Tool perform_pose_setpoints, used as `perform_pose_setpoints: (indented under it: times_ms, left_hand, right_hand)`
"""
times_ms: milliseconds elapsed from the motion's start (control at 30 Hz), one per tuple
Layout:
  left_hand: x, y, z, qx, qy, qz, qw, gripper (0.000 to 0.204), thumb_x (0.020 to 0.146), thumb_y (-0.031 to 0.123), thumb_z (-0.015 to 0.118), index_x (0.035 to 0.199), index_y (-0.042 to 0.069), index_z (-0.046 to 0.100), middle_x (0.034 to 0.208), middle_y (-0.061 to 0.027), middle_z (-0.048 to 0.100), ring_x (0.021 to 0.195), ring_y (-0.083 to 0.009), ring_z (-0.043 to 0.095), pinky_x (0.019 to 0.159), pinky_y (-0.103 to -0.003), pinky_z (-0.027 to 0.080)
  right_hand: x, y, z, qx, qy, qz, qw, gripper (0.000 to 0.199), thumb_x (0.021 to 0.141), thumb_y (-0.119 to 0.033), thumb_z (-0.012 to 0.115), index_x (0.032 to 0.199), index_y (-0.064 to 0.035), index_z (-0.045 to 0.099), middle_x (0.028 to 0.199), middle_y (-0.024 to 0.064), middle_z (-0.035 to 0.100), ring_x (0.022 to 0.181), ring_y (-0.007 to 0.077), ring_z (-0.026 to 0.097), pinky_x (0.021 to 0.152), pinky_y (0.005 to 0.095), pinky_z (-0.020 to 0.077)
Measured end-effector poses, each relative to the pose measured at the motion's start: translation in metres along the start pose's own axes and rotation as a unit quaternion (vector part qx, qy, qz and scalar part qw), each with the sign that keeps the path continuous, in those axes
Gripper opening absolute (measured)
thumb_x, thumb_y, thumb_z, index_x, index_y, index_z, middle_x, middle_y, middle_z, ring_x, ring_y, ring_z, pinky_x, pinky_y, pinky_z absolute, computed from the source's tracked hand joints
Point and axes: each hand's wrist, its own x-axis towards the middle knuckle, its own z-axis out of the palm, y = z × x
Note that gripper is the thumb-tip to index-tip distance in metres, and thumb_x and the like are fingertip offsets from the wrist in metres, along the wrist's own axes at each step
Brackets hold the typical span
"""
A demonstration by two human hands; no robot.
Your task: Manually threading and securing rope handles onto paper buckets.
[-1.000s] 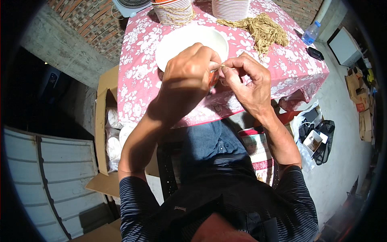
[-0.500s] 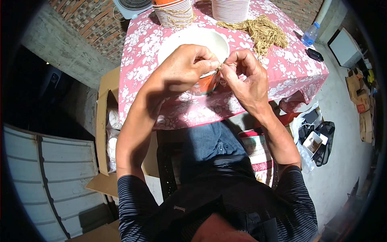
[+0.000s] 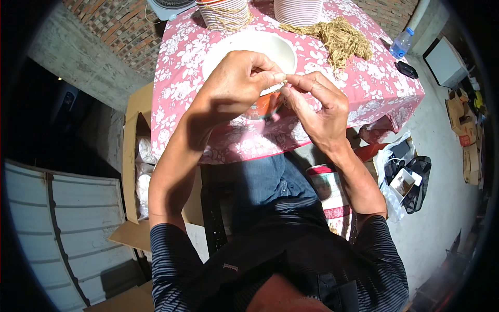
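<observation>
A paper bucket (image 3: 268, 105), white inside and orange outside, stands near the front edge of the table. Over its near rim my left hand (image 3: 236, 78) is closed in a pinch on a short bit of tan twine (image 3: 284, 83). My right hand (image 3: 325, 106) meets it from the other side, index finger and thumb bent round the same bit of twine, its other fingers curled in. The twine is tiny here, and my fingertips partly cover it. My left hand and wrist hide much of the bucket's left side.
Two stacks of paper buckets (image 3: 223, 16) (image 3: 297, 13) stand at the back. A loose bundle of tan twine (image 3: 347, 41) lies right of them on the flowered tablecloth (image 3: 179, 96). Farther right are a water bottle (image 3: 401, 44) and a black object (image 3: 406, 70). A cardboard box (image 3: 132, 156) stands left.
My right hand has shifted slightly right, and its index finger is now straighter toward the left thumb. My left hand has risen slightly and stays pinched at the rim.
</observation>
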Motion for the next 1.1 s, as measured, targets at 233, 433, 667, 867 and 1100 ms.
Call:
perform_pose_setpoints:
  times_ms: [233, 433, 667, 867, 1100]
  left_hand:
    - [0.001, -0.011, 0.007, 0.041, 0.065, 0.058, 0.995, 0.025, 0.096, 0.016, 0.071, 0.104, -0.008, 0.075, 0.093, -0.0179, 0.078, 0.085, -0.0173, 0.072, 0.079, -0.032, 0.056]
    - [0.0, -0.008, 0.008, 0.02, 0.06, 0.06, 0.996, 0.026, 0.095, 0.016, 0.073, 0.103, -0.008, 0.076, 0.092, -0.0186, 0.078, 0.085, -0.0179, 0.073, 0.079, -0.032, 0.056]
    - [-0.009, -0.009, -0.004, -0.039, 0.016, 0.037, 0.998, 0.021, 0.1, 0.009, 0.069, 0.114, -0.007, 0.068, 0.101, -0.005, 0.071, 0.094, -0.0085, 0.065, 0.085, -0.026, 0.054]
    - [-0.016, -0.007, 0.001, 0.023, 0.021, 0.041, 0.999, 0.022, 0.096, 0.013, 0.07, 0.115, 0.0, 0.07, 0.083, -0.0023, 0.063, 0.076, -0.0081, 0.057, 0.069, -0.026, 0.048]
    - [-0.017, -0.003, 0.02, 0.162, 0.116, 0.175, 0.964, 0.022, 0.089, 0.022, 0.078, 0.105, 0.007, 0.078, 0.068, -0.0103, 0.061, 0.06, -0.022, 0.061, 0.059, -0.035, 0.048]
  right_hand:
    - [-0.002, 0.002, 0.004, -0.03, 0.032, -0.012, 0.999, 0.012, 0.085, 0.002, 0.08, 0.096, 0.0018, 0.078, 0.077, 0.0088, 0.07, 0.068, 0.0153, 0.068, 0.057, 0.0289, 0.0525]
    - [-0.002, 0.0, 0.0, -0.069, 0.021, -0.001, 0.997, 0.008, 0.084, 0.005, 0.077, 0.089, 0.0029, 0.071, 0.08, 0.0089, 0.069, 0.072, 0.0148, 0.066, 0.066, 0.029, 0.0511]
    - [0.0, 0.008, -0.01, -0.029, 0.015, 0.043, 0.999, 0.002, 0.087, 0.001, 0.072, 0.088, 0.002, 0.07, 0.078, 0.007, 0.065, 0.067, 0.0126, 0.063, 0.061, 0.0286, 0.0498]
    - [0.002, 0.009, -0.014, -0.037, -0.014, 0.045, 0.998, 0.003, 0.09, 0.002, 0.07, 0.087, 0.0016, 0.069, 0.079, 0.0062, 0.065, 0.068, 0.0116, 0.062, 0.062, 0.0277, 0.0497]
    - [0.005, -0.006, -0.017, 0.063, -0.022, 0.117, 0.991, 0.003, 0.091, 0.001, 0.07, 0.088, 0.0012, 0.068, 0.081, 0.0038, 0.065, 0.073, 0.0088, 0.06, 0.068, 0.0274, 0.05]
